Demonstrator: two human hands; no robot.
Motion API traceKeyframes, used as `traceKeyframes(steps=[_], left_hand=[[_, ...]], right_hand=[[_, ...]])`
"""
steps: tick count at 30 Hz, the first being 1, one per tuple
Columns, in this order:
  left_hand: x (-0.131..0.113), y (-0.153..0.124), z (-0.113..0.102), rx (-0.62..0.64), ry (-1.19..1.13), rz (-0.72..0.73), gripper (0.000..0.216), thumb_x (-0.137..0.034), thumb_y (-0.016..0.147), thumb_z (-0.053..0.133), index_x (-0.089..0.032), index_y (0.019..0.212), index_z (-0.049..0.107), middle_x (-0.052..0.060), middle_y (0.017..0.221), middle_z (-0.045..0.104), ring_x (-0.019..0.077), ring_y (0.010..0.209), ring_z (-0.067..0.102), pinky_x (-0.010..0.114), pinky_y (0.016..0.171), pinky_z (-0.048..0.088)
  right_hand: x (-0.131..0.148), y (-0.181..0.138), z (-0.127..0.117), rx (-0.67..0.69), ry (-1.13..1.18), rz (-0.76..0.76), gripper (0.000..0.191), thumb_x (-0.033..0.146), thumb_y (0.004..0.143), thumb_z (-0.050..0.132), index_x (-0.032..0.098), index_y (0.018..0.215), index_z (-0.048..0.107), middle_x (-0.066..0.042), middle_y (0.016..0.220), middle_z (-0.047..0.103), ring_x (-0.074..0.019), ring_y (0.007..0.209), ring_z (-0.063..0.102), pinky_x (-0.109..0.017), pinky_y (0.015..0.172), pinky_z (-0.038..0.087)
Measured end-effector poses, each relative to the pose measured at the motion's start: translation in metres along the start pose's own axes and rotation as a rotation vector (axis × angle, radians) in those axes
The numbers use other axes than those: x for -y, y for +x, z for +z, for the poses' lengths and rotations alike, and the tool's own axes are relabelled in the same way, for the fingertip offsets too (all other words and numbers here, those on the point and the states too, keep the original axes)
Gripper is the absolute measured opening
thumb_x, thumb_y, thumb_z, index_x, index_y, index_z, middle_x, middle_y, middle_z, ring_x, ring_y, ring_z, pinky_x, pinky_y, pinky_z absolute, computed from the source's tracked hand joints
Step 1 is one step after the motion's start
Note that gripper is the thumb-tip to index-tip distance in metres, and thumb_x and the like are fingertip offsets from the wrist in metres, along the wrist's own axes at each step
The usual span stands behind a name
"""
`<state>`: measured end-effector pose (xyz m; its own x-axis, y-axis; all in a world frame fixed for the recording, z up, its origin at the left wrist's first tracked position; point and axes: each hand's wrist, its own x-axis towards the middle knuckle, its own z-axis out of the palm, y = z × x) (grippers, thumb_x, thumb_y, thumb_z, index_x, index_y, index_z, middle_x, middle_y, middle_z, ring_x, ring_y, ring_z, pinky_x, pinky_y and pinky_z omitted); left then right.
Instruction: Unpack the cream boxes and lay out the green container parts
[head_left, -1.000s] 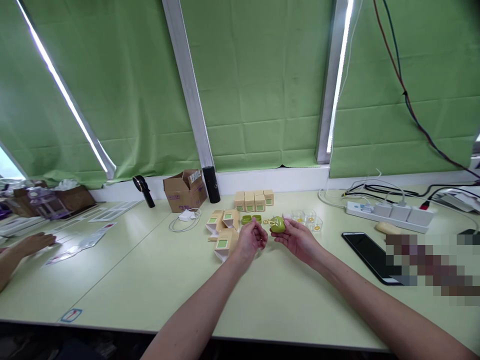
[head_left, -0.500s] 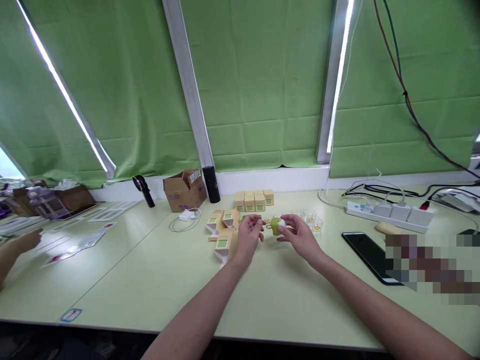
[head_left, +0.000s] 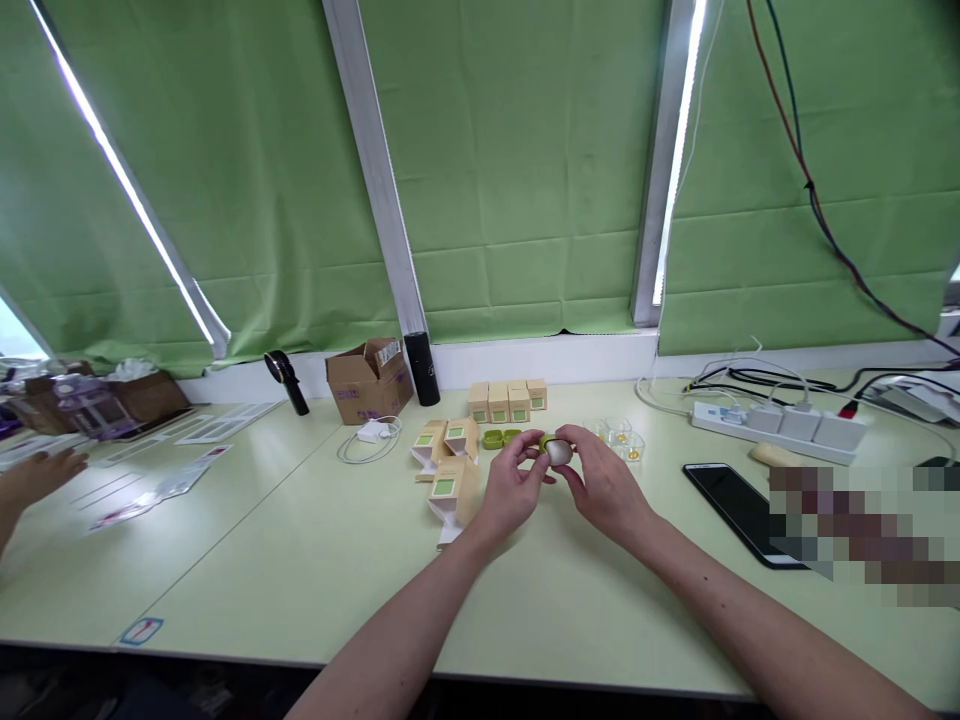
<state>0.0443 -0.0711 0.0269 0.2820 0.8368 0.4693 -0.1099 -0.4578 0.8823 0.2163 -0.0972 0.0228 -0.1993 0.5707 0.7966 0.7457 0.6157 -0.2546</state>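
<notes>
A small rounded green-and-white case [head_left: 558,453] is held above the table between both my hands, its white side facing me. My left hand [head_left: 516,487] closes its fingertips on the case's left side. The fingers of my right hand [head_left: 604,485] pinch it from the right. Just beyond my left hand sit small green cases [head_left: 493,439], partly hidden by the fingers. To the left stand opened kraft boxes [head_left: 454,494] with green panels and white flaps. Behind my right hand are small clear containers [head_left: 634,448] with yellowish bits inside.
Several closed kraft boxes [head_left: 499,402] stand at the back. A cardboard carton [head_left: 369,383], a black cylinder [head_left: 422,370] and a white charger [head_left: 373,431] are back left. A phone [head_left: 739,512] and a power strip [head_left: 776,432] lie right. Another person's hand [head_left: 41,478] is far left.
Both hands have come together around the case, which has turned to show its white side. The left hand has shifted right, uncovering green cases. The other person's hand has moved slightly.
</notes>
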Motion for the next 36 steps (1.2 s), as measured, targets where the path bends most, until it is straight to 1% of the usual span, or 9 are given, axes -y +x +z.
traceKeyframes(steps=[4,8,14,19,23,27,31,33,36], left_hand=[[0.004,0.000,-0.001,0.002,-0.007,0.005,0.044,-0.043,0.093,0.068,-0.020,0.131,0.062,0.015,0.133,0.062,0.0234,0.105,0.067,0.039,0.081,0.068],[0.005,-0.001,-0.001,0.000,0.070,0.030,0.040,-0.041,0.097,0.062,-0.020,0.131,0.064,0.015,0.131,0.065,0.0240,0.106,0.068,0.043,0.088,0.066],[0.001,-0.002,-0.002,-0.028,0.201,0.047,0.034,-0.036,0.095,0.064,-0.021,0.126,0.069,0.014,0.125,0.068,0.0225,0.097,0.069,0.040,0.083,0.065],[0.000,0.000,-0.001,-0.069,0.233,0.056,0.031,-0.028,0.093,0.062,-0.021,0.122,0.072,0.012,0.120,0.070,0.0211,0.093,0.069,0.036,0.080,0.064],[-0.002,0.003,-0.001,-0.102,0.186,0.012,0.028,-0.022,0.087,0.067,-0.023,0.114,0.076,0.010,0.115,0.073,0.0226,0.093,0.069,0.037,0.083,0.063],[-0.004,0.005,-0.001,-0.101,0.159,-0.013,0.026,-0.022,0.086,0.067,-0.023,0.110,0.078,0.010,0.113,0.073,0.0231,0.093,0.068,0.036,0.081,0.063],[-0.007,0.003,-0.003,-0.068,0.117,-0.003,0.031,-0.030,0.088,0.070,-0.022,0.117,0.076,0.012,0.117,0.071,0.0218,0.090,0.068,0.035,0.077,0.062],[-0.009,0.001,-0.005,-0.014,0.179,0.019,0.036,-0.031,0.088,0.070,-0.022,0.122,0.073,0.012,0.121,0.069,0.0211,0.090,0.068,0.034,0.076,0.060],[-0.011,0.000,-0.009,0.034,0.331,0.075,0.044,-0.025,0.084,0.073,-0.026,0.127,0.070,0.010,0.120,0.069,0.0196,0.086,0.062,0.034,0.076,0.056]], right_hand=[[0.001,0.002,-0.002,0.002,-0.071,-0.038,0.030,0.024,0.102,0.044,0.024,0.132,0.051,-0.015,0.125,0.067,-0.0302,0.107,0.066,-0.045,0.084,0.057],[0.004,0.005,-0.005,0.010,-0.151,-0.113,0.032,0.021,0.102,0.044,0.023,0.131,0.057,-0.015,0.126,0.066,-0.0310,0.112,0.063,-0.047,0.089,0.055],[0.004,0.006,-0.005,0.023,-0.216,-0.180,0.035,0.018,0.102,0.044,0.022,0.136,0.056,-0.015,0.120,0.066,-0.0299,0.106,0.063,-0.047,0.088,0.055],[0.002,0.005,-0.001,0.046,-0.174,-0.173,0.038,0.016,0.102,0.043,0.022,0.138,0.053,-0.016,0.122,0.065,-0.0307,0.106,0.064,-0.047,0.086,0.057],[0.004,0.004,0.002,0.067,-0.175,-0.163,0.040,0.014,0.101,0.039,0.021,0.139,0.051,-0.017,0.125,0.064,-0.0317,0.109,0.064,-0.047,0.087,0.058],[0.004,0.003,0.006,0.067,-0.182,-0.153,0.043,0.012,0.101,0.035,0.021,0.142,0.046,-0.018,0.127,0.062,-0.0314,0.112,0.065,-0.046,0.087,0.059],[0.000,0.002,0.006,0.094,-0.132,-0.118,0.040,0.015,0.103,0.035,0.021,0.142,0.042,-0.019,0.128,0.059,-0.0300,0.108,0.066,-0.042,0.076,0.060],[-0.002,0.001,0.005,0.102,-0.085,-0.087,0.038,0.018,0.103,0.036,0.021,0.141,0.042,-0.019,0.128,0.058,-0.0289,0.104,0.066,-0.040,0.072,0.060],[-0.004,-0.001,0.004,0.098,-0.018,-0.041,0.037,0.019,0.104,0.036,0.021,0.140,0.041,-0.018,0.127,0.056,-0.0274,0.101,0.066,-0.040,0.070,0.060]])
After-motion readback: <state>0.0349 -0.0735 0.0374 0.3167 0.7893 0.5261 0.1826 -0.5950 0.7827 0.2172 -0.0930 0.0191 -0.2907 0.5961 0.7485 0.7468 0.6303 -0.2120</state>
